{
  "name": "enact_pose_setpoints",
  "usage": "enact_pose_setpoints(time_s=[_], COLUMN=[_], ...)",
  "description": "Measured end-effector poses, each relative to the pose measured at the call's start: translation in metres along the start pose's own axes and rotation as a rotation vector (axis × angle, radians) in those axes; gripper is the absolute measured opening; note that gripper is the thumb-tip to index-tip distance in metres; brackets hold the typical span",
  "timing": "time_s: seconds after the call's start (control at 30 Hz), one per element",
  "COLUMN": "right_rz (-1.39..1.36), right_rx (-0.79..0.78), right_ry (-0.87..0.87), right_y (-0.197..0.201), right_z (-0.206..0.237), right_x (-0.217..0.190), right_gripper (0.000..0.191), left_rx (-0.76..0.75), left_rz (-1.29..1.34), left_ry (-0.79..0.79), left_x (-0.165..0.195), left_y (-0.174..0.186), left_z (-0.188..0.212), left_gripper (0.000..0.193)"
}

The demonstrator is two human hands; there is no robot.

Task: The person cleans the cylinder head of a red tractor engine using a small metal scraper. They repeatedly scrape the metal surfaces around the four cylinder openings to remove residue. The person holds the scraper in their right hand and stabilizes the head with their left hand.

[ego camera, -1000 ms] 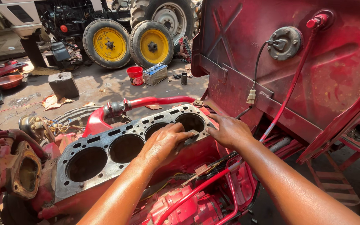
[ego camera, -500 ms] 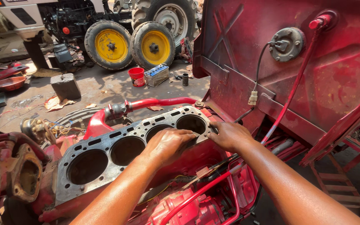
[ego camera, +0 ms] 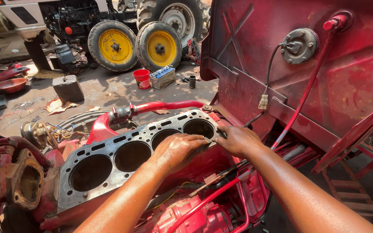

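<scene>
My left hand (ego camera: 178, 149) lies palm down on the near edge of the gasket (ego camera: 130, 151), fingers together and flat, gripping nothing. My right hand (ego camera: 237, 140) presses on the gasket's right end, just beside the last hole, fingers curled loosely; I cannot tell whether they pinch its edge. The gasket is a thin grey metal sheet with four big round holes and many small ones, lying flat on top of the red engine block (ego camera: 195, 172). A red pipe (ego camera: 160, 107) curves along its far side. Further off on the ground stand a small red bucket (ego camera: 142, 79) and a battery (ego camera: 162, 77); I cannot see inside the bucket. Behind them are two yellow-rimmed wheels (ego camera: 137, 45).
</scene>
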State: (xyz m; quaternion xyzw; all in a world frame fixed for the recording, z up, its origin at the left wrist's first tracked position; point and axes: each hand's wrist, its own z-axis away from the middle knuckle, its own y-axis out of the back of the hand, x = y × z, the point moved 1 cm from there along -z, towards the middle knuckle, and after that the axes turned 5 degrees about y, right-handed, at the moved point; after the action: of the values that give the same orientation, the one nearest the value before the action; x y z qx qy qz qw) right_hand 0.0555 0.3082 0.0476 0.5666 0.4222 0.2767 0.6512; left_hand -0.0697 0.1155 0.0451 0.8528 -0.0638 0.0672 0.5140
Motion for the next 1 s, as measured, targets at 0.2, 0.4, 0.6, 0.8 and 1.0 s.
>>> enact_pose_setpoints(time_s=[0.2,0.4,0.6,0.8,1.0], right_rz=[-0.023,-0.028,-0.004,-0.013,-0.017], right_rx=[-0.02,-0.008,0.001,-0.002,0.023], right_ry=[0.003,0.039,0.029,0.028,0.071], right_y=[0.003,0.004,0.005,0.005,0.004], right_z=[0.001,0.002,0.005,0.004,0.006], right_x=[-0.001,-0.003,-0.003,-0.002,-0.002], right_gripper=[0.062,0.06,0.06,0.063,0.065], left_rx=[0.075,-0.007,0.028,0.026,-0.099], left_rz=[-0.015,-0.08,-0.081,-0.163,-0.137], left_ry=[0.016,0.012,-0.001,-0.111,0.008], left_x=[0.004,0.001,0.004,-0.002,-0.001], left_y=[-0.006,-0.011,-0.017,-0.017,-0.013], left_z=[0.002,-0.006,-0.007,-0.014,-0.019], left_gripper=[0.035,0.035,0.036,0.036,0.039])
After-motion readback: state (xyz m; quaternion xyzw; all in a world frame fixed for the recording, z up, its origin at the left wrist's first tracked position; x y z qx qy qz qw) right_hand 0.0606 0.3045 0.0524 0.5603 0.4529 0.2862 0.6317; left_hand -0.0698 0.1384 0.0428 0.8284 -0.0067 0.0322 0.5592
